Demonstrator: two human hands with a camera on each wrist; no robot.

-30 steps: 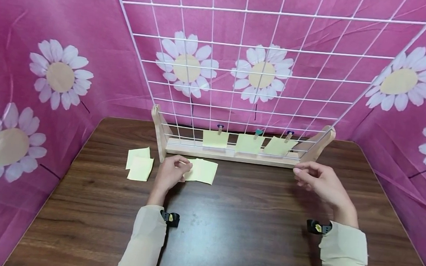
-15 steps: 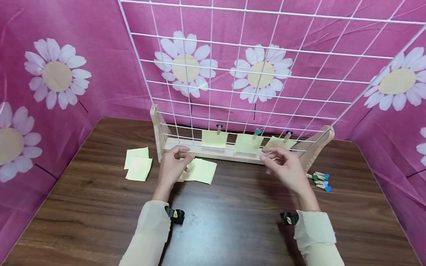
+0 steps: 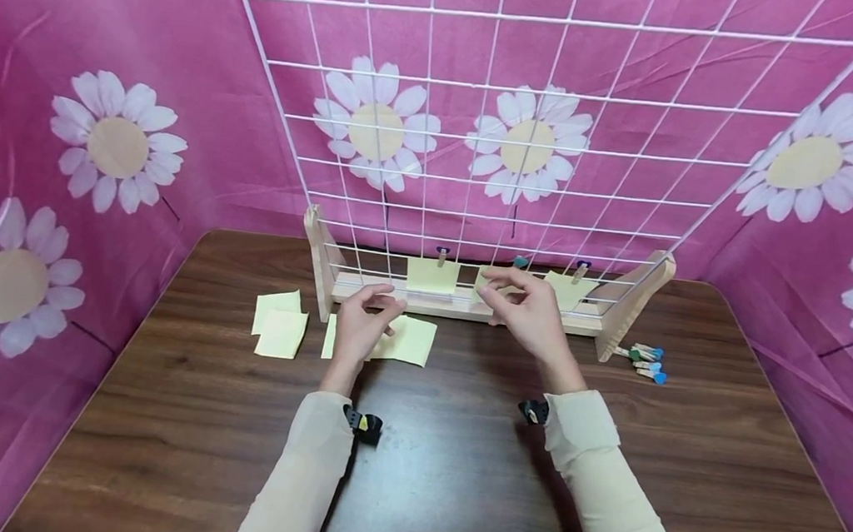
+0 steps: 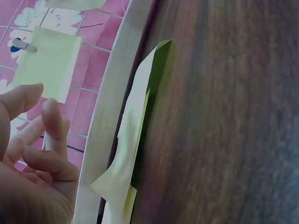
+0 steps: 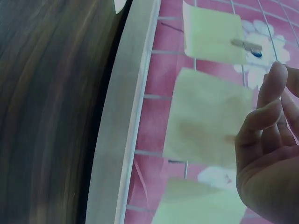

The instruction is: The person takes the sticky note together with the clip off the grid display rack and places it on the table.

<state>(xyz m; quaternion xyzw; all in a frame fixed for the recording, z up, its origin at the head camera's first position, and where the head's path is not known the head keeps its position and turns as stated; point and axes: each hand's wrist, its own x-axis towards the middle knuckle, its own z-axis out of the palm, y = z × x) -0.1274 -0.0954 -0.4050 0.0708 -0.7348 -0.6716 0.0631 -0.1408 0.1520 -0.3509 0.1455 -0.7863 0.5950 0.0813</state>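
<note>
Both bare hands hover near the foot of a white wire grid (image 3: 493,87). My left hand (image 3: 363,328) is over yellow sticky notes (image 3: 415,342) on the table, partly covering them. Its fingers are loosely bent with a gap at the tips, and nothing shows between them in the left wrist view. My right hand (image 3: 530,312) is in front of the middle clipped note (image 5: 205,116), fingers loosely bent, no object visible in them. Small clothespins hold that note, a left note (image 3: 431,276) and a right note (image 3: 569,292) on the grid's lower wires.
Several clothespins (image 3: 648,364) with blue and green hearts lie right of the wooden stand (image 3: 621,315). Two overlapping yellow notes (image 3: 280,334) lie at the left on the brown table (image 3: 424,483). Pink flowered cloth (image 3: 235,117) surrounds it.
My right hand has moved left from beside the stand's right end to the middle note, uncovering the clothespin pile. My left hand has shifted slightly right and forward.
</note>
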